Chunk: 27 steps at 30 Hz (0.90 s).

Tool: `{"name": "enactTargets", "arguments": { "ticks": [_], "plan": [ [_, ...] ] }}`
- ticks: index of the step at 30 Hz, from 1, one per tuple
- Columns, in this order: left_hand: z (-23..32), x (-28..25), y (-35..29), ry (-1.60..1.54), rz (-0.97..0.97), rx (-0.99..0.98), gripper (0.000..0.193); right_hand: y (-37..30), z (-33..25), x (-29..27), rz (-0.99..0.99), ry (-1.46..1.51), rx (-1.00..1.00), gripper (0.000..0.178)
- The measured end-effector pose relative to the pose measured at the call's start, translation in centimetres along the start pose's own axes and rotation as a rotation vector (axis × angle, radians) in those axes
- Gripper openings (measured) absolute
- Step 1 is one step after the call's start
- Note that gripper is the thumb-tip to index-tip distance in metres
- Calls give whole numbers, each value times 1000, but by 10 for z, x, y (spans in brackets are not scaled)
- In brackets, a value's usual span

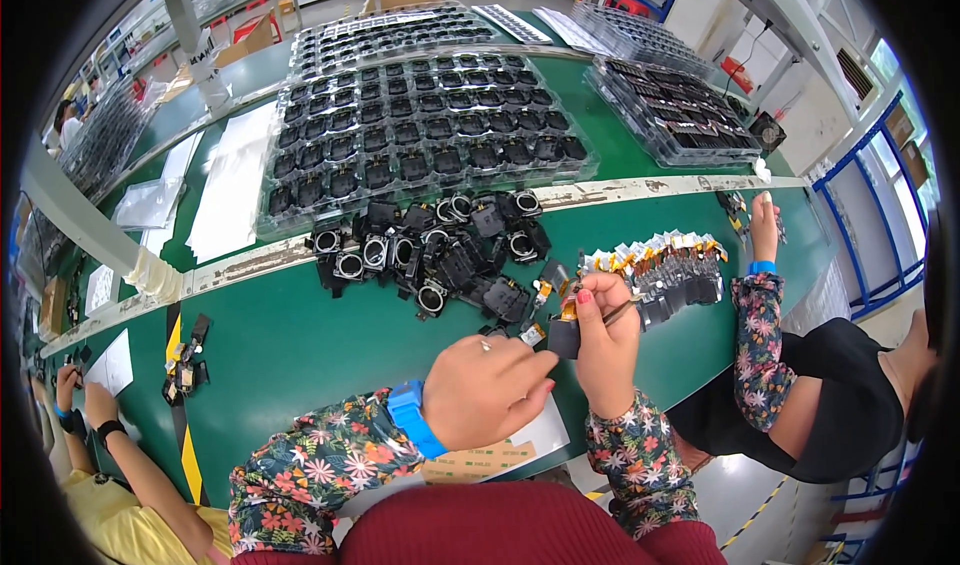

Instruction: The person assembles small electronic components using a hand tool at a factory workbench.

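Note:
My right hand (608,350) is closed, its thumb and index finger pinching a small dark square part with an orange flex cable (564,339). A thin metal tool like tweezers (622,311) also sits in that hand, pointing up to the right. Just left of the part is my left hand (485,390), wearing a blue wrist strap (415,420). Its fingers are curled, with the tips by the part's lower corner; what they pinch, if anything, is hidden. A row of flat dark parts with orange and white flex ends (665,280) lies beyond my right hand.
A pile of black camera-like housings (450,255) lies ahead on the green bench (300,335). Clear trays of black parts (420,125) stand behind a worn ledge. A pale sheet with tan strips (490,460) lies below my hands. Co-workers' hands (765,230) are at both sides.

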State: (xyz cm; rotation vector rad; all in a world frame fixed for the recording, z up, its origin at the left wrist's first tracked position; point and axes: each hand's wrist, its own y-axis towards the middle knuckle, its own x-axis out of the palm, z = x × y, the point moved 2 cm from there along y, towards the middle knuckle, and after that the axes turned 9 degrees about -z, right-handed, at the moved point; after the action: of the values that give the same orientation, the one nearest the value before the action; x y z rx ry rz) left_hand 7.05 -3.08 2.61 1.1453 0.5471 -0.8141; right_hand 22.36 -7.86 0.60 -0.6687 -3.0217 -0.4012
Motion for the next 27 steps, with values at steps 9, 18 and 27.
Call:
{"name": "enactTargets", "arguments": {
  "ticks": [9, 18, 27],
  "plan": [
    [-26, 20, -5, -1802, -134, -911, 16, -4, -3, 7, -83, 207, -27, 5],
    [-24, 23, -6, -1738, -104, -846, 15, -7, -2, 9, -115, 197, -1, 6],
    [-22, 22, -7, -1683, -36, -874, 18, -10, -4, 9, -92, 67, -20, 5]
  ]
}}
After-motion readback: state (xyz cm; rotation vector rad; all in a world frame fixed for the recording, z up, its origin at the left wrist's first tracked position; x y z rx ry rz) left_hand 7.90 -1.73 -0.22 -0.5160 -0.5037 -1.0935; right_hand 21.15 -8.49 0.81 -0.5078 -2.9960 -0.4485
